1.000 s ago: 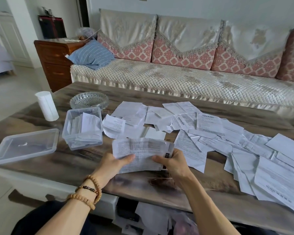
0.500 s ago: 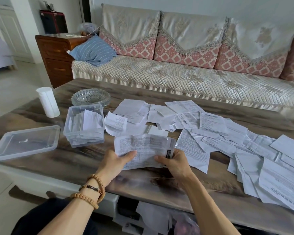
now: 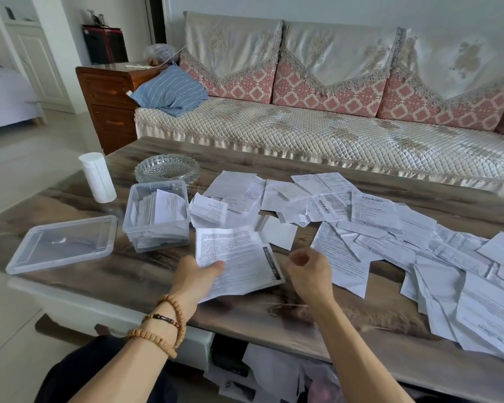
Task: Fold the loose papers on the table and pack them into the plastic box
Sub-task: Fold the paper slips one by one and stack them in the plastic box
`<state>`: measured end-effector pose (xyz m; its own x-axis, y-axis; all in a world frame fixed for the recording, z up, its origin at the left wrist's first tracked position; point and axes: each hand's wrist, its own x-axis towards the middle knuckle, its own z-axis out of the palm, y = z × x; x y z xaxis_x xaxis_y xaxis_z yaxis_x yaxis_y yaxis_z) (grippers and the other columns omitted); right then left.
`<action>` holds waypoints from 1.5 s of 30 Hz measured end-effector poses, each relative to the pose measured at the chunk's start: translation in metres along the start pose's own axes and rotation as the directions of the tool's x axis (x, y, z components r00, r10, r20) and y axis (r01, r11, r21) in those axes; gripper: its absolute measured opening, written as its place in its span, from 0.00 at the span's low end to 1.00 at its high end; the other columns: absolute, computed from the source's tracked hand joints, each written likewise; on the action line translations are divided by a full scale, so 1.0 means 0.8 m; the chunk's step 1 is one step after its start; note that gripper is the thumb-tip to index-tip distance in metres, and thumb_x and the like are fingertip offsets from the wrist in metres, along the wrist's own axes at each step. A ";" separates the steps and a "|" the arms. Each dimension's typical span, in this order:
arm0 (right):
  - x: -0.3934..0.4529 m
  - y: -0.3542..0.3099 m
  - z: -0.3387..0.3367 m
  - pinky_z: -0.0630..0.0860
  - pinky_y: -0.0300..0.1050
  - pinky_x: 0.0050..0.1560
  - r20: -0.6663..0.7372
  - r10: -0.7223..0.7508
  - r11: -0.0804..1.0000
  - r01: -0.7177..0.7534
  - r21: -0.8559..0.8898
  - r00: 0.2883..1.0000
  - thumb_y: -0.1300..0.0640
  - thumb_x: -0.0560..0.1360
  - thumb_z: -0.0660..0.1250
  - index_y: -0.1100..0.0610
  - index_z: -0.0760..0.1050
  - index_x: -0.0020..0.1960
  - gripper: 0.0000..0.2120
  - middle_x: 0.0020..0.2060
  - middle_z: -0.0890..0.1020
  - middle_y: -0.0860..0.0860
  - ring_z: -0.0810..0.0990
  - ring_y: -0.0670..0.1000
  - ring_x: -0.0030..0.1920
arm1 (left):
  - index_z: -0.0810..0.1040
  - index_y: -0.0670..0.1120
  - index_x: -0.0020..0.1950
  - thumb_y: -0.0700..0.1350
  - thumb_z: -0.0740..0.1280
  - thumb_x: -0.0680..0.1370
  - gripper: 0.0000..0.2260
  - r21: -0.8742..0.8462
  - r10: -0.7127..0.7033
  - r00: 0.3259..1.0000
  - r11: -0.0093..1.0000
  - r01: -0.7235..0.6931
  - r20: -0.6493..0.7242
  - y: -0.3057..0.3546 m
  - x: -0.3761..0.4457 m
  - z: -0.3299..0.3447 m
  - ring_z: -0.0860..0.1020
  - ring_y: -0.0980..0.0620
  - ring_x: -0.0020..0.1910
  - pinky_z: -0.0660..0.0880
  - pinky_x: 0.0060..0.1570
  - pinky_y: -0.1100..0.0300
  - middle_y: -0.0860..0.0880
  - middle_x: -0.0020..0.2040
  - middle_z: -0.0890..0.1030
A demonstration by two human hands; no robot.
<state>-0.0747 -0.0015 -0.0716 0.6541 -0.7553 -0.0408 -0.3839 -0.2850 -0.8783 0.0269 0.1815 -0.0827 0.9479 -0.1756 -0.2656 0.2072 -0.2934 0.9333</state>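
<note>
The printed sheet (image 3: 239, 261) now lies near the front of the surface (image 3: 105, 274), pinned only by the left hand (image 3: 197, 274); a second ago both hands held it up. The right hand (image 3: 307, 271) has let go, fingers loosely curled, holding nothing. The plastic box (image 3: 157, 216), part-filled with folded papers, stands just left; folding seems about to start.

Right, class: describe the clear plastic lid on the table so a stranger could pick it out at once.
Start at the long wooden table in front of the sofa and go to its left end, past the spread of loose papers. The lid lies flat near the front edge, left of the plastic box. Unlike the box, it is shallow and holds no folded papers.
</note>
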 end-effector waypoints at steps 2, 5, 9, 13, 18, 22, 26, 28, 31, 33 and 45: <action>-0.021 -0.001 0.007 0.75 0.46 0.48 -0.064 -0.250 0.961 0.239 -0.141 0.966 0.61 0.69 0.67 0.55 0.80 0.46 0.08 0.42 0.82 0.48 0.79 0.51 0.46 | 0.79 0.39 0.51 0.42 0.73 0.73 0.11 -0.061 -0.066 0.991 0.996 0.060 -0.114 -0.002 -0.004 0.007 0.81 0.46 0.45 0.77 0.46 0.57 0.46 0.47 0.83; -0.062 0.004 0.034 0.76 0.51 0.44 0.130 -0.634 0.685 0.631 -0.363 0.763 0.59 0.60 0.65 0.54 0.81 0.49 0.18 0.45 0.81 0.49 0.78 0.53 0.47 | 0.76 0.41 0.48 0.37 0.71 0.73 0.06 -0.150 -0.129 0.975 0.983 0.102 -0.181 0.006 -0.019 0.019 0.78 0.45 0.43 0.73 0.44 0.58 0.45 0.43 0.80; -0.082 0.015 0.063 0.72 0.46 0.36 0.278 -0.686 0.459 0.696 -0.552 0.673 0.54 0.63 0.60 0.51 0.79 0.43 0.13 0.40 0.78 0.47 0.77 0.53 0.40 | 0.79 0.39 0.48 0.38 0.71 0.72 0.07 -0.187 -0.169 0.964 0.974 0.131 -0.206 0.003 -0.037 0.031 0.82 0.42 0.44 0.80 0.47 0.52 0.41 0.46 0.83; -0.079 0.027 0.063 0.68 0.42 0.35 0.302 -0.661 0.462 0.690 -0.557 0.687 0.58 0.66 0.56 0.50 0.79 0.39 0.13 0.40 0.78 0.45 0.77 0.51 0.39 | 0.79 0.38 0.50 0.35 0.70 0.73 0.06 -0.209 -0.183 0.969 0.967 0.148 -0.163 -0.002 -0.054 0.011 0.82 0.44 0.42 0.81 0.43 0.53 0.44 0.43 0.82; -0.067 0.033 0.041 0.71 0.47 0.47 0.451 -0.633 0.482 0.776 -0.407 0.629 0.62 0.72 0.62 0.51 0.82 0.53 0.15 0.51 0.80 0.45 0.77 0.51 0.50 | 0.80 0.44 0.42 0.33 0.65 0.77 0.09 -0.078 -0.065 0.985 0.996 0.053 -0.159 -0.008 -0.054 -0.060 0.83 0.48 0.34 0.77 0.26 0.62 0.43 0.41 0.82; -0.060 0.034 0.034 0.65 0.43 0.48 0.495 -0.612 0.501 0.787 -0.361 0.617 0.58 0.75 0.56 0.50 0.82 0.56 0.18 0.52 0.80 0.44 0.78 0.50 0.52 | 0.81 0.55 0.46 0.52 0.69 0.77 0.02 0.295 0.313 0.950 0.907 -0.299 0.000 -0.015 -0.054 -0.099 0.80 0.56 0.52 0.78 0.54 0.56 0.56 0.50 0.82; -0.054 0.038 0.023 0.71 0.47 0.50 0.526 -0.590 0.558 0.780 -0.282 0.613 0.57 0.71 0.52 0.51 0.81 0.59 0.24 0.56 0.80 0.44 0.76 0.47 0.56 | 0.73 0.61 0.68 0.73 0.70 0.62 0.37 0.519 0.295 0.767 0.595 -0.614 0.569 -0.013 -0.060 -0.096 0.50 0.68 0.74 0.50 0.71 0.58 0.69 0.70 0.64; -0.051 0.037 0.017 0.74 0.49 0.53 0.547 -0.581 0.563 0.783 -0.264 0.602 0.61 0.70 0.55 0.52 0.82 0.58 0.24 0.57 0.80 0.44 0.76 0.46 0.57 | 0.74 0.59 0.69 0.66 0.71 0.69 0.30 0.547 0.311 0.709 0.468 -0.694 0.633 -0.019 -0.058 -0.085 0.55 0.67 0.73 0.51 0.73 0.61 0.67 0.70 0.67; -0.052 0.029 0.011 0.76 0.43 0.53 0.563 -0.558 0.610 0.761 -0.219 0.610 0.61 0.70 0.59 0.53 0.83 0.53 0.18 0.54 0.82 0.45 0.79 0.45 0.53 | 0.83 0.51 0.53 0.57 0.62 0.79 0.14 0.546 0.371 0.705 0.452 -0.706 0.604 -0.016 -0.061 -0.075 0.77 0.58 0.55 0.74 0.58 0.59 0.55 0.53 0.83; -0.058 0.017 0.006 0.75 0.41 0.44 0.533 -0.510 0.688 0.692 -0.218 0.675 0.52 0.75 0.62 0.56 0.82 0.44 0.11 0.44 0.82 0.43 0.79 0.44 0.41 | 0.75 0.45 0.37 0.56 0.58 0.80 0.19 0.576 0.380 0.721 0.436 -0.692 0.579 -0.007 -0.061 -0.071 0.77 0.50 0.37 0.73 0.38 0.57 0.47 0.36 0.80; -0.029 -0.007 0.063 0.68 0.46 0.41 0.134 -0.161 0.821 0.208 -0.532 0.978 0.50 0.76 0.61 0.58 0.75 0.43 0.11 0.44 0.82 0.58 0.78 0.63 0.49 | 0.77 0.40 0.53 0.53 0.70 0.75 0.17 0.799 0.170 0.932 0.480 -0.362 0.320 0.035 0.012 -0.014 0.80 0.46 0.49 0.70 0.39 0.60 0.44 0.51 0.82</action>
<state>-0.0546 0.0473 -0.0901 0.7886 -0.6138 0.0377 -0.5257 -0.7047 -0.4765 0.0444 0.1823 -0.0563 0.8412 -0.5143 -0.1667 -0.4368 -0.8282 0.3511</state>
